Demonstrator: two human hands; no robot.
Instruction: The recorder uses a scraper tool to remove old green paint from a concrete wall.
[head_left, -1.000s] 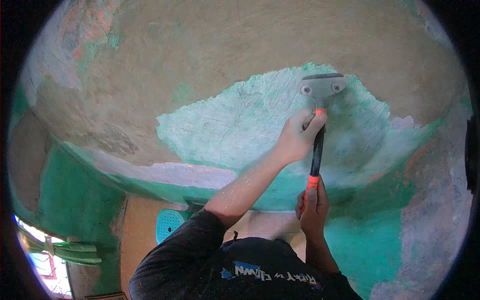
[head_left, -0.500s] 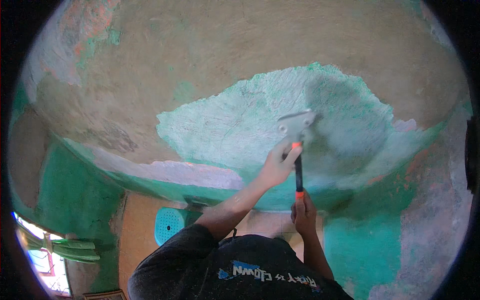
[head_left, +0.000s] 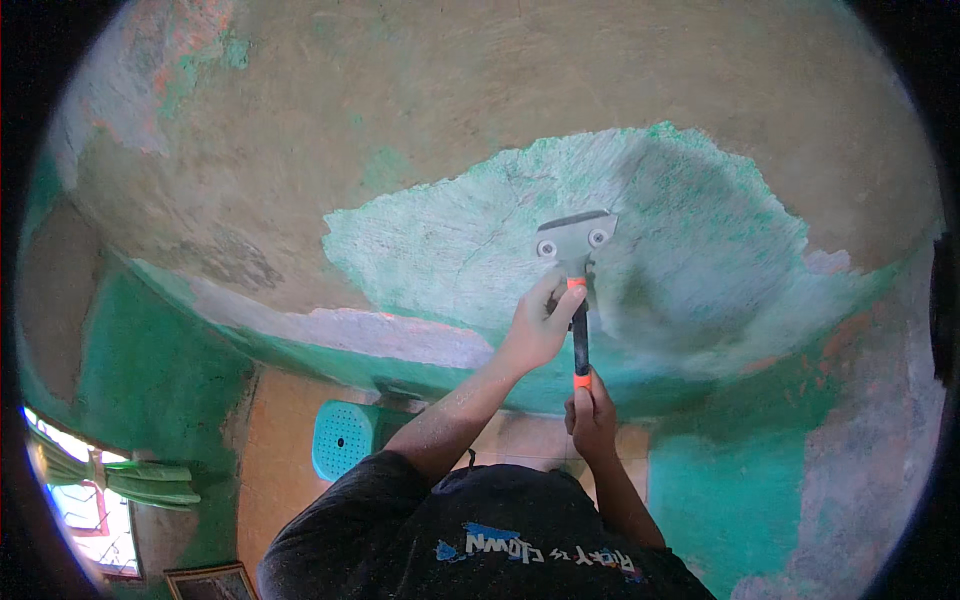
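Overhead, a scraper (head_left: 578, 262) with a wide grey metal blade and a black handle tipped in orange presses flat against a ceiling (head_left: 420, 120), on a patch of green paint (head_left: 450, 240) ringed by bare brown plaster. Left hand (head_left: 540, 325) wraps the handle just under the blade, fingers closed around it. Right hand (head_left: 592, 415) grips the handle's lower end, also closed. Below, a black shirt (head_left: 470, 540), green walls (head_left: 150, 380) and a window with green curtains (head_left: 130, 485) at lower left.
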